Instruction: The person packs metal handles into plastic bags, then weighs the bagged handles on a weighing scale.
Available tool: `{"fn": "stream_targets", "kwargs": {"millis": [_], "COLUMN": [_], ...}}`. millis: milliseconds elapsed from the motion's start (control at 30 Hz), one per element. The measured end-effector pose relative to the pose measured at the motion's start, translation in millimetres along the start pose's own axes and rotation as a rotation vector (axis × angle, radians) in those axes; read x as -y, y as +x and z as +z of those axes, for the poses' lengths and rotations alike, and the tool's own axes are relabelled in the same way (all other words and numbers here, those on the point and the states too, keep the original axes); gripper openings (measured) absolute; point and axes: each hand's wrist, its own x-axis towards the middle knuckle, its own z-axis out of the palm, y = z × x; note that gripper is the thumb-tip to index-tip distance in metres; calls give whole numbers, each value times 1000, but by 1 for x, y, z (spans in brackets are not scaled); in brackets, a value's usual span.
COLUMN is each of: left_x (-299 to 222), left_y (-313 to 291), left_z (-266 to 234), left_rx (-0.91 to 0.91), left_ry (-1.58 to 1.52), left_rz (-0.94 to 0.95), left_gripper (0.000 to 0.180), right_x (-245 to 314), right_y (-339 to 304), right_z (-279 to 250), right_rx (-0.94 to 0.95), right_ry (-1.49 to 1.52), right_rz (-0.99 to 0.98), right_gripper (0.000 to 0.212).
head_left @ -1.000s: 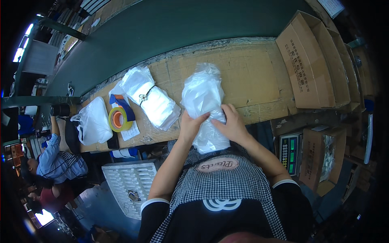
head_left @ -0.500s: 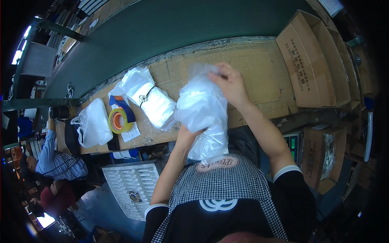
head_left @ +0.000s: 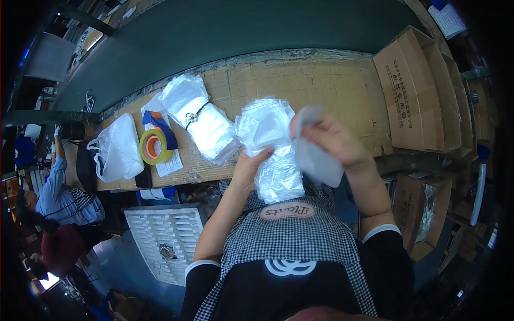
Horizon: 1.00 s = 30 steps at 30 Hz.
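My left hand point(head_left: 249, 169) grips a stack of clear plastic bags point(head_left: 279, 179) at its left side, the thumb lying across the top. The stack hangs over the table's near edge, in front of my checked apron. Beside it my right hand point(head_left: 342, 143), smeared by motion, is closed on a single plastic bag point(head_left: 317, 160), which stands apart from the stack on its right. A second bundle of plastic bags point(head_left: 211, 128), bound with a dark tie, lies on the table to the left of my left hand.
Cardboard point(head_left: 326, 80) covers the table. Farther left lie yellow and orange tape rolls point(head_left: 145, 146) and a white plastic carrier bag point(head_left: 120, 152). Cardboard boxes point(head_left: 409, 96) stand at the right end. Below are a slotted white crate point(head_left: 160, 235) and an open carton point(head_left: 415, 214). Two people are at far left.
My right hand has moved right and down, drawing one bag away from the stack. The stack's top now lies flatter, and my left thumb has come into sight on it.
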Motion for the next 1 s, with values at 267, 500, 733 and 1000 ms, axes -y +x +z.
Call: {"fn": "stream_targets", "kwargs": {"millis": [267, 500, 733, 1000], "left_x": [4, 3, 7, 5], "left_y": [1, -3, -13, -23], "left_z": [-1, 2, 3, 7], "left_rx": [27, -16, -28, -23], "left_ry": [81, -5, -6, 67], "left_rz": [83, 12, 75, 228], "left_gripper": [48, 51, 57, 54], "right_x": [-107, -111, -119, -90], "right_y": [41, 43, -6, -29], "right_z": [12, 15, -16, 18], "right_rx": [-571, -622, -702, -283], "right_ry": [-1066, -1107, -721, -543], "right_rz": [-328, -229, -255, 156], "right_gripper": [21, 31, 67, 48]}}
